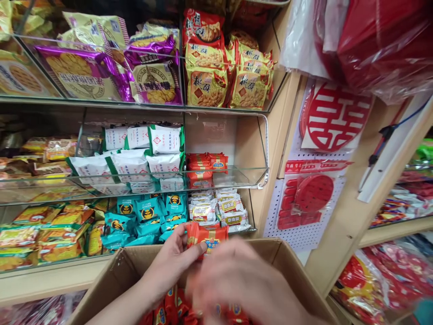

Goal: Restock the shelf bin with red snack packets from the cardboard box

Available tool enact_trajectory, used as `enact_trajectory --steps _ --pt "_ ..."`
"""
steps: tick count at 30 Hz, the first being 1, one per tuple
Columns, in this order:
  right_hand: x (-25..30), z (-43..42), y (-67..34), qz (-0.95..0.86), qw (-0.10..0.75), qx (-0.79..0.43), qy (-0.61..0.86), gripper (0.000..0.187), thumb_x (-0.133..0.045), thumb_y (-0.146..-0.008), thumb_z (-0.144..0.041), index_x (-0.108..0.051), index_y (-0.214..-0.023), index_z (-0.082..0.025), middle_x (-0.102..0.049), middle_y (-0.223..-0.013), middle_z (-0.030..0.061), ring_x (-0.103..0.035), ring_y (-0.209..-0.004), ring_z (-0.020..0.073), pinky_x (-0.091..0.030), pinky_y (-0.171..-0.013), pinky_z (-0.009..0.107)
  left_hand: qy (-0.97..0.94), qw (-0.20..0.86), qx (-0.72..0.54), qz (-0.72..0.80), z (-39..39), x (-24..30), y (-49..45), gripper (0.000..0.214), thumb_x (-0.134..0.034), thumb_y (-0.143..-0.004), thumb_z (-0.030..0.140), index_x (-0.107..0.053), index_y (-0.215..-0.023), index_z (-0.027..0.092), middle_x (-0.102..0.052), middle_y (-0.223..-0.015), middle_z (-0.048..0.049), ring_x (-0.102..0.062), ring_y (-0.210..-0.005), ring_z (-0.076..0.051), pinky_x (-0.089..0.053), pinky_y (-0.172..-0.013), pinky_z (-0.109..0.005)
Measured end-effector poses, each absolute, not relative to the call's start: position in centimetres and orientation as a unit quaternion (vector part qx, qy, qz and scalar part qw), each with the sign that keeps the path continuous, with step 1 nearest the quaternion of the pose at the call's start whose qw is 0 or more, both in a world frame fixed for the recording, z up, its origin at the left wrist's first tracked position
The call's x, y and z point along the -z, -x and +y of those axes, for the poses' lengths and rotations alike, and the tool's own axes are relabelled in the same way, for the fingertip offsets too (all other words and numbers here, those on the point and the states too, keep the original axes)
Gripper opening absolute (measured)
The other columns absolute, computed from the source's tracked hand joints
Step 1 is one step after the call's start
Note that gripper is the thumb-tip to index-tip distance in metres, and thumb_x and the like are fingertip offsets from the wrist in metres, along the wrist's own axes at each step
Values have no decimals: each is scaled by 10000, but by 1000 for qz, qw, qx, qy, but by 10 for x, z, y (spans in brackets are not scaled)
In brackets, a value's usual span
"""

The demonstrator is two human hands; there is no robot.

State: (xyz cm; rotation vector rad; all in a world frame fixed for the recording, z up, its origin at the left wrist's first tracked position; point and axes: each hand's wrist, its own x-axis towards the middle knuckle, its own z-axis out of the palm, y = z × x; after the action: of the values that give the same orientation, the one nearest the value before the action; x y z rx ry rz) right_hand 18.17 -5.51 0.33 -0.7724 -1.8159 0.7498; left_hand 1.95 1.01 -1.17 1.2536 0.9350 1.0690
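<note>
Your right hand (238, 277), five o'clock, is too blurred to tell its grip; your left hand (177, 253), seven o'clock, pinches a shiny, rectangular, red-and-gold plastic packet (213, 233).

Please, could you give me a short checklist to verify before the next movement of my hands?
1. Left hand grips a red packet: ok.
2. Right hand has a firm hold: cannot tell, blurred.
3. Held packet's front fully visible: not ok, partly covered.
4. Cardboard box open at the top: ok.
5. Matching red packets visible on the glass shelf: ok.
</note>
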Motion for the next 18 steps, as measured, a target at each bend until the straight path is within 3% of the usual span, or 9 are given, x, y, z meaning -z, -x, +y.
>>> enact_trajectory --steps 3,6,9,12,15,18 --pt "-19 -24 -184 -776 447 -239 375 500 -600 -710 -320 -475 -1194 -317 -336 -1356 36 -210 -1287 264 -206 -1026 518 -502 624 -476 364 7 7 -20 433 -653 -713 257 -415 -1075 260 -621 -817 32 -596 -695 -144 -475 -634 -254" --pt "-12 -4 -186 -808 343 -229 420 874 -700 -584 -420 -298 -1338 -238 -81 -1449 78 -71 -1318 308 -205 -1031 516 -472 633 -486 375 5 4 -20 563 -638 -719 273 -331 -1191 281 -622 -857 7 -579 -631 -140 -471 -562 -258" --pt "-4 3 -184 -836 321 -205 395 764 -667 -639 -339 -339 -1316 -209 -164 -1424 92 -162 -1306 265 -246 -1040 435 -485 612 -489 388 3 4 -18 617 -666 -679 270 -356 -1212 268 -617 -934 -19 -562 -612 -136 -449 -519 -240" --pt "-1 1 -179 -844 343 -175 373 616 -614 -680 -217 -414 -1262 -201 -298 -1358 93 -255 -1270 221 -261 -1040 378 -512 598 -487 380 3 5 -16 568 -668 -676 273 -405 -1179 256 -597 -1038 -29 -588 -763 -170 -459 -639 -253" --pt "-6 -2 -179 -844 326 -214 368 748 -686 -625 -340 -380 -1297 -223 -219 -1404 89 -219 -1287 255 -253 -1037 406 -560 572 -477 362 2 6 -14 458 -661 -692 304 -446 -1092 251 -611 -980 -5 -578 -846 -176 -444 -749 -260" --pt "-12 -2 -184 -814 331 -273 391 818 -670 -613 -486 -344 -1324 -247 -117 -1443 79 -191 -1300 278 -222 -1039 439 -597 534 -483 352 1 6 -14 375 -644 -711 327 -444 -1018 247 -605 -801 32 -560 -728 -143 -439 -669 -226"
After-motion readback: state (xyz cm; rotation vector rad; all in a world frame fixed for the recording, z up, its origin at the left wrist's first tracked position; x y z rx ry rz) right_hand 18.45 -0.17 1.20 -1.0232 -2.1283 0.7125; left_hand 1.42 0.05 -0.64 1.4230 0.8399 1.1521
